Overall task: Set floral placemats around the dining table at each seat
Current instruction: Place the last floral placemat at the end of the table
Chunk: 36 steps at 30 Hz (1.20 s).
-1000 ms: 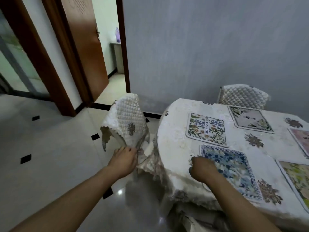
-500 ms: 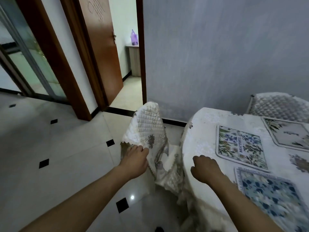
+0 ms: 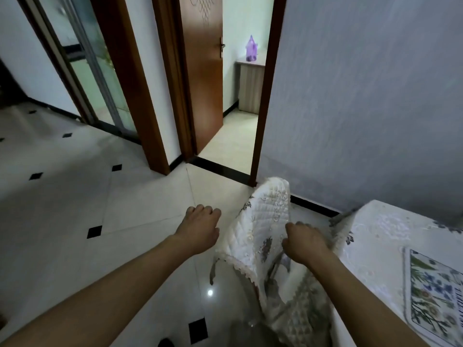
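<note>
At the dining table's (image 3: 380, 229) corner, the left hand (image 3: 200, 230) hangs loosely curled and empty. The right hand (image 3: 304, 242) rests on the chair cover (image 3: 265, 221), grip unclear. A tug might snag the tablecloth (image 3: 344, 236) and skew the placemat (image 3: 433, 296).

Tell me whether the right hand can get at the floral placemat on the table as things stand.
Probably yes. The right hand is at the quilted chair cover, and the floral placemat lies flat on the table to its right, with nothing standing between them.
</note>
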Each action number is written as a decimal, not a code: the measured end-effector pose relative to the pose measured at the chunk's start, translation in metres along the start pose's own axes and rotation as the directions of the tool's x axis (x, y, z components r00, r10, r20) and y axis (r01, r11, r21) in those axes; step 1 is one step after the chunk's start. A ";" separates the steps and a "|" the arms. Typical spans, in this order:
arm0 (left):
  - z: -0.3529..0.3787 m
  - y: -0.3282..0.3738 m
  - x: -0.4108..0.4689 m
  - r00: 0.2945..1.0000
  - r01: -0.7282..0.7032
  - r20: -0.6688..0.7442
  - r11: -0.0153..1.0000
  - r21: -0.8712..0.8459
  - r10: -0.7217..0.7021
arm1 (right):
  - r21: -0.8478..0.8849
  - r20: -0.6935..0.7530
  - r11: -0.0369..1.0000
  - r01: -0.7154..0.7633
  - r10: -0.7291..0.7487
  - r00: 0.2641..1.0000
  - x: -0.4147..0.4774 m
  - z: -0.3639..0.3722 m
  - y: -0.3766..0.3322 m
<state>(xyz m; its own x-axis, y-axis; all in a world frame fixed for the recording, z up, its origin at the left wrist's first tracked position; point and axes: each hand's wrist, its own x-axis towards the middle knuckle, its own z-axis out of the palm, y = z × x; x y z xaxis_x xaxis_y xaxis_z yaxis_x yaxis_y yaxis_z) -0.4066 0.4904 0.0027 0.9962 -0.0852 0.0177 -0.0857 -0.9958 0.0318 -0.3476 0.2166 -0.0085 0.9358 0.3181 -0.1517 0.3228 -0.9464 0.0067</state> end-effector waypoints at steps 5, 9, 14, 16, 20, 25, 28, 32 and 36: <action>0.011 -0.082 0.071 0.998 -0.055 0.019 0.998 0.014 0.055 | -0.038 -0.010 0.995 -0.089 0.089 0.996 0.076 0.000 -0.045; 0.004 -0.141 0.135 0.992 -0.124 0.026 0.992 -0.025 0.125 | -0.046 -0.041 0.976 -0.211 0.209 0.977 0.126 -0.005 -0.078; 0.003 -0.173 0.206 0.973 -0.225 0.041 0.974 -0.036 0.226 | 0.030 0.003 0.946 -0.322 0.322 0.947 0.161 -0.010 -0.090; 0.006 -0.174 0.238 0.960 -0.273 0.053 0.961 -0.034 0.275 | 0.050 0.021 0.924 -0.380 0.379 0.925 0.174 -0.008 -0.085; 0.018 -0.165 0.302 0.923 -0.375 0.070 0.926 -0.048 0.377 | 0.074 0.034 0.874 -0.480 0.479 0.877 0.211 0.001 -0.061; 0.025 -0.151 0.392 0.897 -0.427 0.114 0.904 -0.028 0.428 | 0.144 0.078 0.818 -0.557 0.552 0.830 0.287 0.004 -0.018; 0.025 -0.143 0.446 0.876 -0.469 0.126 0.883 -0.010 0.466 | 0.155 0.087 0.804 -0.575 0.568 0.818 0.329 -0.002 0.004; 0.024 -0.126 0.510 0.836 -0.537 0.137 0.844 -0.003 0.532 | 0.139 0.087 0.779 -0.611 0.606 0.791 0.363 -0.013 0.024; 0.031 -0.096 0.574 0.746 -0.656 0.137 0.755 -0.021 0.652 | 0.144 0.123 0.688 -0.711 0.701 0.703 0.387 -0.014 0.048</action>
<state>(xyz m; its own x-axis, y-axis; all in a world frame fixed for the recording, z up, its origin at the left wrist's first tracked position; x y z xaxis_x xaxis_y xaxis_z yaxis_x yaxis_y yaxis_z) 0.1737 0.5361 -0.0212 0.6892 -0.7172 -0.1031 -0.7182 -0.6950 0.0337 0.0319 0.2949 -0.0533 0.8663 -0.4467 -0.2237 -0.4642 -0.8852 -0.0302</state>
